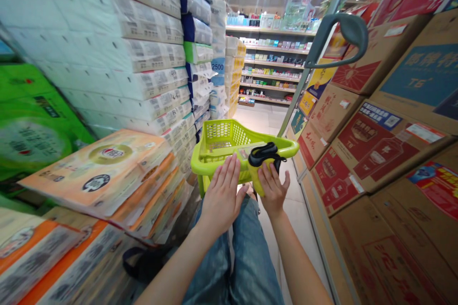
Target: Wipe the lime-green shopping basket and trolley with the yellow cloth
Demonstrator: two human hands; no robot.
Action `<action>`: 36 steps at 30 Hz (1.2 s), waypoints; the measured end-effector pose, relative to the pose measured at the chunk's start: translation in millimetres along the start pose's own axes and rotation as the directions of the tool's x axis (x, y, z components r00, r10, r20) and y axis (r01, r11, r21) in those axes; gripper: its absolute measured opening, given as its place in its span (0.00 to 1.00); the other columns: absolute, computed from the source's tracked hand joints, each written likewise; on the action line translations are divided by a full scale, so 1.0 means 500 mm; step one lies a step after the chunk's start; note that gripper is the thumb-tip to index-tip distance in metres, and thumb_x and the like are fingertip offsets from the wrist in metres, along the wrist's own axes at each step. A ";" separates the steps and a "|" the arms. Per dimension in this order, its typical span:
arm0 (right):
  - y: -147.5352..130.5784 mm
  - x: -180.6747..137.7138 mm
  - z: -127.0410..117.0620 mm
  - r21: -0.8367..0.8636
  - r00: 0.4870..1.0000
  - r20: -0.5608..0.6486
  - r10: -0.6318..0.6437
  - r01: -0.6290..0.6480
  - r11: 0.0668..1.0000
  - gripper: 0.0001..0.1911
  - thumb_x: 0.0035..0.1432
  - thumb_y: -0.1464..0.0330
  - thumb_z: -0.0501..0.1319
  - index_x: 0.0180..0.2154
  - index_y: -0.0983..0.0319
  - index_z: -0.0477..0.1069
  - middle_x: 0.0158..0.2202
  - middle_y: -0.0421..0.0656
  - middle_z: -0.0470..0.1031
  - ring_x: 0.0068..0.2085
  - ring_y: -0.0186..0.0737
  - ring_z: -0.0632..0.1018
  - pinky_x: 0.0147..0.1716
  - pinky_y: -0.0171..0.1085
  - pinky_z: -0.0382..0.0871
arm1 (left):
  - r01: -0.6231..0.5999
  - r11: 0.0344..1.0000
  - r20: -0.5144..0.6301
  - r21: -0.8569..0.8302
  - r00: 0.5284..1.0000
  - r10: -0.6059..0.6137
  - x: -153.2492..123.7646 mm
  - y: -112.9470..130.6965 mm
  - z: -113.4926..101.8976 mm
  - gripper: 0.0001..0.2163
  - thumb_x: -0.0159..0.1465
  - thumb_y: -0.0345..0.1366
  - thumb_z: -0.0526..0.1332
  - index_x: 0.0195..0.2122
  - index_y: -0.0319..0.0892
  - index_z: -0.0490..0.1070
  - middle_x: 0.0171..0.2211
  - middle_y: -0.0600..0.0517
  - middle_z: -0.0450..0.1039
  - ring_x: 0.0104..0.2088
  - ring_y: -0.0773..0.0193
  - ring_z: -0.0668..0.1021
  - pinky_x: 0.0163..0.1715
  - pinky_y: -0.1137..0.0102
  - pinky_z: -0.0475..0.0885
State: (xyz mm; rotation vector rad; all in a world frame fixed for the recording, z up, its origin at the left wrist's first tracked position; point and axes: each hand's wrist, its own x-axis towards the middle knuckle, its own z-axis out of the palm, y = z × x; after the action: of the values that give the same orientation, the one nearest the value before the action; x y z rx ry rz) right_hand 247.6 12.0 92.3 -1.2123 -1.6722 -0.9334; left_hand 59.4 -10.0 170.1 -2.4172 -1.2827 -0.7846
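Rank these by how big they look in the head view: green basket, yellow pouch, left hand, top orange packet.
1. Top orange packet
2. Green basket
3. Left hand
4. Yellow pouch, partly covered

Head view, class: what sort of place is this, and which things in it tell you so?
Probably a supermarket or similar shop: stacked cartons bearing labels that look like price tags, far shelves lined with small packages, and a lime-green basket in front of the person.

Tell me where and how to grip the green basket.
Probably best by the near rim of the basket, from the person's side, left of the left hand: the rounded edge there is bare and faces the person, while a yellow-and-black item covers the rim farther right.
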 end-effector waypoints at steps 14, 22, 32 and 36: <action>-0.062 -0.009 0.005 0.075 0.999 0.041 0.020 -0.023 0.997 0.25 0.67 0.73 0.52 0.63 0.59 0.61 0.54 0.48 0.77 0.65 0.39 0.66 0.69 0.52 0.41 | -0.009 1.000 -0.009 0.008 1.000 0.009 0.000 -0.003 0.003 0.29 0.72 0.43 0.47 0.70 0.32 0.44 0.71 0.42 0.46 0.71 0.55 0.50 0.68 0.58 0.53; 0.005 0.014 0.011 0.032 0.909 -0.041 0.414 -0.413 0.910 0.29 0.66 0.71 0.49 0.68 0.63 0.51 0.64 0.57 0.64 0.68 0.47 0.61 0.65 0.59 0.48 | -0.002 1.000 -0.001 0.022 1.000 0.002 0.001 0.000 0.002 0.29 0.72 0.43 0.47 0.70 0.31 0.45 0.71 0.43 0.46 0.71 0.56 0.50 0.68 0.59 0.51; -0.024 0.010 0.007 0.053 0.999 -0.020 0.035 -0.034 0.998 0.26 0.65 0.73 0.54 0.64 0.61 0.60 0.55 0.50 0.76 0.66 0.40 0.65 0.69 0.53 0.38 | -0.017 1.000 -0.002 0.005 1.000 0.017 0.000 -0.004 0.002 0.29 0.72 0.42 0.47 0.70 0.31 0.45 0.71 0.43 0.46 0.71 0.56 0.49 0.68 0.58 0.53; 0.019 0.022 0.011 0.040 0.944 -0.082 0.319 -0.317 0.948 0.28 0.66 0.72 0.50 0.67 0.62 0.54 0.62 0.55 0.68 0.66 0.46 0.65 0.67 0.58 0.45 | -0.008 1.000 -0.006 0.002 1.000 0.008 0.001 -0.002 0.000 0.29 0.72 0.42 0.47 0.70 0.32 0.44 0.71 0.43 0.46 0.71 0.56 0.49 0.68 0.59 0.52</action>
State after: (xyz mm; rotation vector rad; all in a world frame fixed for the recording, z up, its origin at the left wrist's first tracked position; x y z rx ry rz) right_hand 253.6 23.2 101.3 -1.3548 -1.3640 -0.7495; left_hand 58.9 -9.1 170.4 -2.4154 -1.2698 -0.7874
